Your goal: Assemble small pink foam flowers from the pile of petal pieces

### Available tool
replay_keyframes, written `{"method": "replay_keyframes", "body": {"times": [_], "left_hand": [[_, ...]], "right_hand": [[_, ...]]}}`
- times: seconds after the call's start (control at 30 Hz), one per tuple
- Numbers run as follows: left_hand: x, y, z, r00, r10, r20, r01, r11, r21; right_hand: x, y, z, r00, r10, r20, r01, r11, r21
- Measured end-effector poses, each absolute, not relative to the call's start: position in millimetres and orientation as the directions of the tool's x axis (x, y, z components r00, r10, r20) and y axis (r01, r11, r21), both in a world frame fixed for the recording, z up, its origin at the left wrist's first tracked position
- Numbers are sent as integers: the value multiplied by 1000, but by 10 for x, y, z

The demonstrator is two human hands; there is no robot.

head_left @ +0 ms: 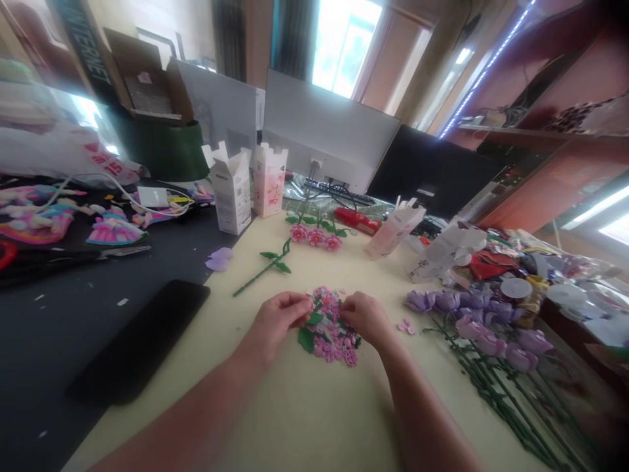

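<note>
A loose pile of pink and green plastic flower pieces (330, 347) lies on the pale yellow tabletop between my hands. At the pile's left side my left hand (282, 318) has thumb and fingertips pinched together; whatever is in the pinch is too small to name. My right hand (366, 318) reaches into the pile's right side with fingers curled, their tips partly hidden. Beyond the pile lie a green toy stem with leaves (265, 272) and a sprig of pink flowers (315, 237). A few small pink pieces (405, 326) sit right of my right hand.
Purple and pink toy roses (472, 311) with green stems lie at the right. A black phone (142, 341) and scissors (98, 254) rest on the dark mat at left. Opened white cartons (230, 193) and monitors (324, 124) stand behind. A red object (358, 221) lies near the back.
</note>
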State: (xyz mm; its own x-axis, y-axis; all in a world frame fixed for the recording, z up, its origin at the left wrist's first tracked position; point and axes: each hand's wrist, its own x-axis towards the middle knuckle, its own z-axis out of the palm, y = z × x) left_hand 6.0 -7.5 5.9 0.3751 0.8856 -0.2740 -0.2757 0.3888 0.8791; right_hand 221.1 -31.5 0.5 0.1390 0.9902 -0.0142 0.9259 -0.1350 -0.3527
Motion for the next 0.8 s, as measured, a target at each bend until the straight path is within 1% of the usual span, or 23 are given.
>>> {"method": "replay_keyframes", "body": {"times": [0.27,0.57,0.63,0.7,0.8], "left_hand": [[41,-90,46,380,885,-268,-259,380,888],[35,-91,21,396,876,-274,-281,400,872],[39,-94,25,387,876,-287,-284,410,867],[46,-96,35,375,877,-301,-285,418,863],[58,-100,51,368,877,-309,-290,425,858]], "right_hand": [[2182,-319,-3,134,991,20,924,-118,-363],[2186,-335,-6,146,988,55,912,-112,-395],[2176,-342,26,158,983,94,884,-98,-456],[2135,-356,73,184,977,113,798,-81,-597],[2001,-397,157,193,980,50,539,-64,-840]]}}
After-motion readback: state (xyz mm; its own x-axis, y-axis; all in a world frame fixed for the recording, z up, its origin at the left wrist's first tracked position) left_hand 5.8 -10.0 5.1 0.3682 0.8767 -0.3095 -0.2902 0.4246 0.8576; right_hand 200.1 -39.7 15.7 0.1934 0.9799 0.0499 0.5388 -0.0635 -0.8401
